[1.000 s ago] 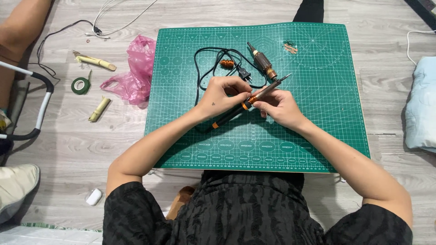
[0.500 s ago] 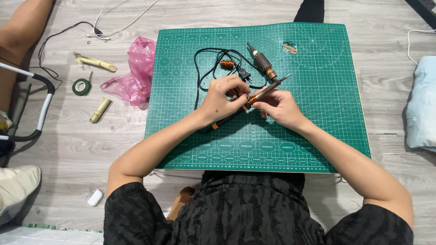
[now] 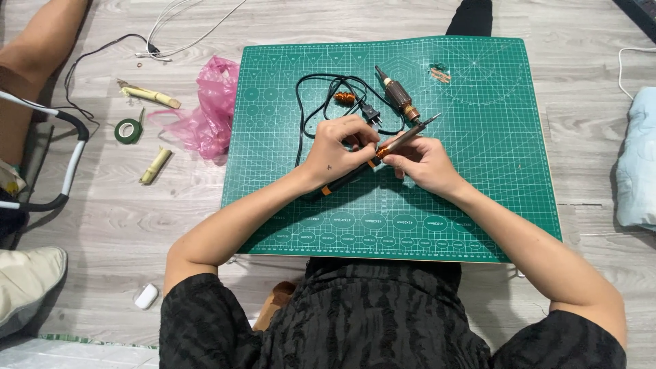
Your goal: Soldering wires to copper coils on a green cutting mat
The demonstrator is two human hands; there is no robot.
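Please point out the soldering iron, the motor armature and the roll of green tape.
soldering iron (image 3: 355,173): head view, on its black handle below the left hand.
motor armature (image 3: 398,98): head view, on its copper-wound middle.
roll of green tape (image 3: 127,130): head view, on its ring.

Green gridded mat (image 3: 478,171) (pink bag (image 3: 208,113))

Cutting mat (image 3: 478,171) on the floor (image 3: 123,219), cord (image 3: 321,89) and armature (image 3: 398,98) on it, plastic bag (image 3: 208,109) and tape roll (image 3: 127,130) to its left.

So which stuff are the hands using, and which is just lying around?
In use:
left hand
right hand
soldering iron
black cord
green mat

Lying about:
motor rotor
copper coil
pink bag
tape roll
bamboo sticks
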